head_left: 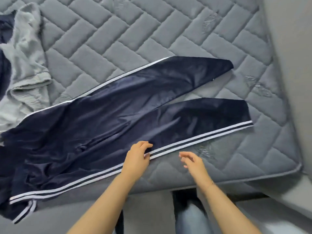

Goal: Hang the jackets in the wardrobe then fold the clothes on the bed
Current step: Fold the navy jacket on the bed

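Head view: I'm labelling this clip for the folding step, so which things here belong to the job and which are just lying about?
In the job:
navy track pants, spread flat
left hand, pinching their striped edge
right hand, open beside them
grey garment, crumpled, waiting
mattress, the work surface

Lying about:
nothing clearly; dark fabric at far left is too cropped to judge

track pants (118, 115) spread across mattress (168, 31), legs toward right | crumpled sweatshirt (27, 65) on mattress, left of and behind pants | person's knee (190, 215) before mattress edge
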`<move>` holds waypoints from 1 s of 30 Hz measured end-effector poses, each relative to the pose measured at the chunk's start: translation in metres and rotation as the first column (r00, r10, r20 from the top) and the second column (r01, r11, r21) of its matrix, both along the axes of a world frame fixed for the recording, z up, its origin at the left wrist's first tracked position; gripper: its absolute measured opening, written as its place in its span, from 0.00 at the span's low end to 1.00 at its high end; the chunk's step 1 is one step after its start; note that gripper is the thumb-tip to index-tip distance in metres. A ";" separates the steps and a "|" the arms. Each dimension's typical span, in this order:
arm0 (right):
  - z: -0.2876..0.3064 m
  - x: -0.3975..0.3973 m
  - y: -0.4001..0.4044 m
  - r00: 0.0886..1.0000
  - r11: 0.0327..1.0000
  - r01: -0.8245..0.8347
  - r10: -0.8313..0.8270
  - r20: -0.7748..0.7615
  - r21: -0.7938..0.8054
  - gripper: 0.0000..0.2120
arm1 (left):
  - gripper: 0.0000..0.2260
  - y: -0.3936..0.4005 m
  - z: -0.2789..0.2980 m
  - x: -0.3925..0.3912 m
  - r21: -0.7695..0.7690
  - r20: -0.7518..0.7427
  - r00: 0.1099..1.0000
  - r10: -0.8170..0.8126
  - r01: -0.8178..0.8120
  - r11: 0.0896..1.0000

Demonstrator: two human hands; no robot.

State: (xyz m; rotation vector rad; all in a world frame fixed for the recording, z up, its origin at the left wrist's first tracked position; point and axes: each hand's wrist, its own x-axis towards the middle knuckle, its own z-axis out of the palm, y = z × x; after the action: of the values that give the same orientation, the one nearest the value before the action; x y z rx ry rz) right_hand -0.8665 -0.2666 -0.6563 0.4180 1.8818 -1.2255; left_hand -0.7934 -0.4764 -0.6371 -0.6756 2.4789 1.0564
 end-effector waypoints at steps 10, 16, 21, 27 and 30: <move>-0.037 -0.151 0.156 0.732 0.714 0.677 -0.629 0.263 -0.178 0.10 | 0.36 0.157 -0.068 -0.107 -0.232 0.074 0.979 -0.190 0.202 0.951; -0.049 -0.192 0.134 0.801 0.775 0.597 -0.562 0.206 -0.208 0.04 | 0.29 0.155 -0.083 -0.101 -0.375 -0.011 0.975 -0.221 0.201 0.905; -0.048 -0.187 0.163 0.702 0.674 0.712 -0.695 0.156 -0.198 0.13 | 0.23 0.169 -0.081 -0.099 -0.333 -0.144 0.922 -0.359 0.296 0.895; -0.046 -0.158 0.239 0.558 0.558 0.829 -0.814 0.164 -0.049 0.17 | 0.21 0.241 -0.080 -0.069 -0.181 -0.072 0.857 -0.510 0.491 0.852; -0.047 -0.150 0.256 0.539 0.545 0.838 -0.833 0.125 0.011 0.14 | 0.20 0.257 -0.080 -0.066 -0.098 -0.011 0.871 -0.491 0.488 0.867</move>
State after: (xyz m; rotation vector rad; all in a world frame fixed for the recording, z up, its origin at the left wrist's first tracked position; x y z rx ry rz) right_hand -1.0165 -0.0107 -0.7035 1.4719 1.5316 -1.7951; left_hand -0.8593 -0.2196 -0.7172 -0.0286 2.5386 0.7634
